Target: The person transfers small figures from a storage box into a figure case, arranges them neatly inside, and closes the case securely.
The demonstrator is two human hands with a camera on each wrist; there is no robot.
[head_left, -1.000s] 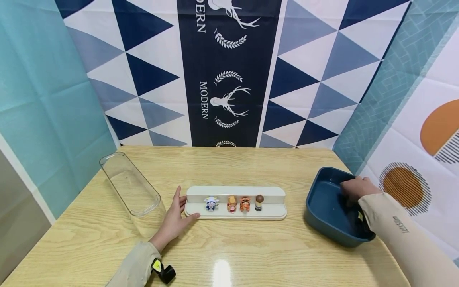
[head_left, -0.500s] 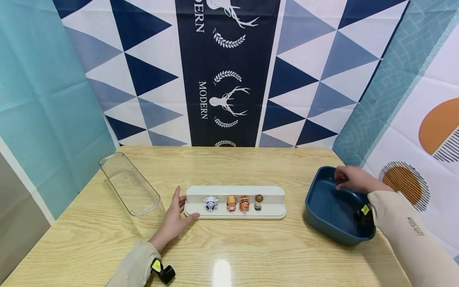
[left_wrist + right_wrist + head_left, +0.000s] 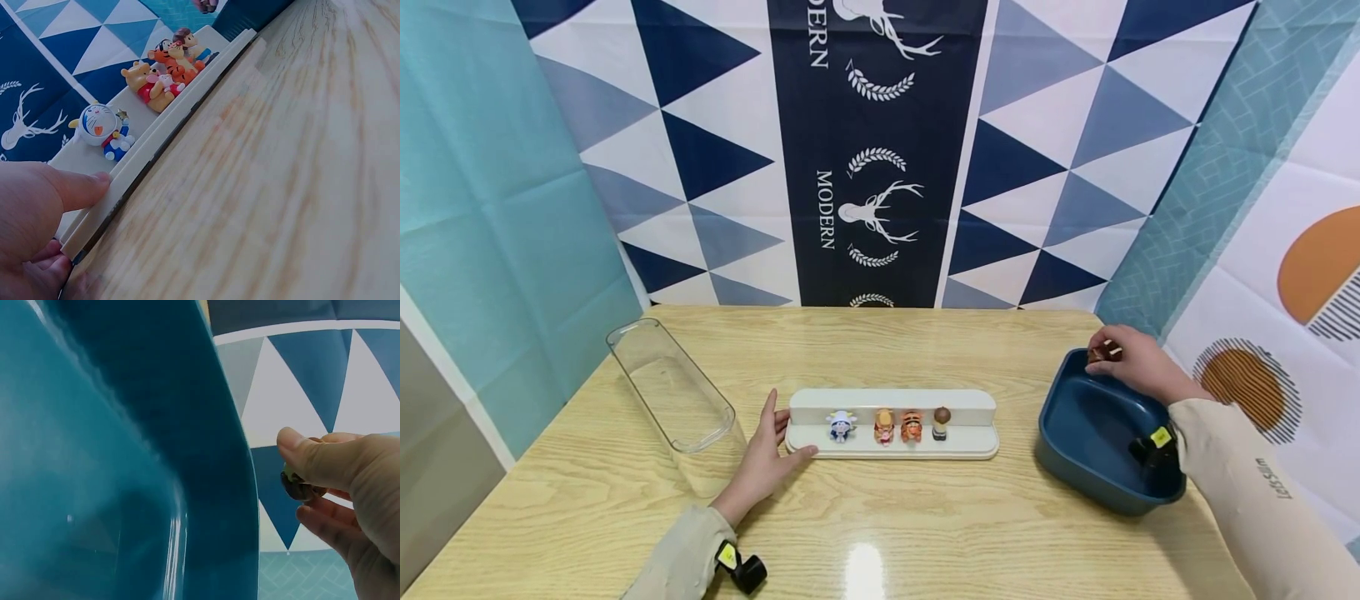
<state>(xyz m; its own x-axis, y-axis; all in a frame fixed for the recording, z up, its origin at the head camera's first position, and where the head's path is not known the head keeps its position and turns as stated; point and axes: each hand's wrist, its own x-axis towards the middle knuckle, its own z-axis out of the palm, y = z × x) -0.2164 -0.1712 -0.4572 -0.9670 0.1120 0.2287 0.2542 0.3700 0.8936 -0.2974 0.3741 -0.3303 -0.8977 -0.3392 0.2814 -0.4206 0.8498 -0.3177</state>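
Note:
A white two-step display stand [image 3: 973, 442] lies across the middle of the table. My left hand [image 3: 762, 468] holds its left end, thumb over the front edge in the left wrist view and fingers at the end. On the stand sit a blue-and-white Doraemon figurine [image 3: 841, 426], a Winnie the Pooh figurine [image 3: 884, 427], a Tigger figurine [image 3: 912, 426] and a brown-haired figurine [image 3: 940, 423]. My right hand [image 3: 1138, 364] pinches a small brown figurine [image 3: 300, 485] between thumb and fingers, by the back rim of a dark blue bin [image 3: 1071, 475]. Most of that figurine is hidden by the fingers.
A clear, long plastic cover [image 3: 688, 400] rests on the table [image 3: 865, 508] at the left. Patterned cloth walls [image 3: 730, 167] stand behind the table and at both sides. The visible bin floor [image 3: 56, 487] is bare.
My right hand has risen from inside the blue bin to its back rim, bringing up the small brown figurine. My left hand and the stand have stayed in place.

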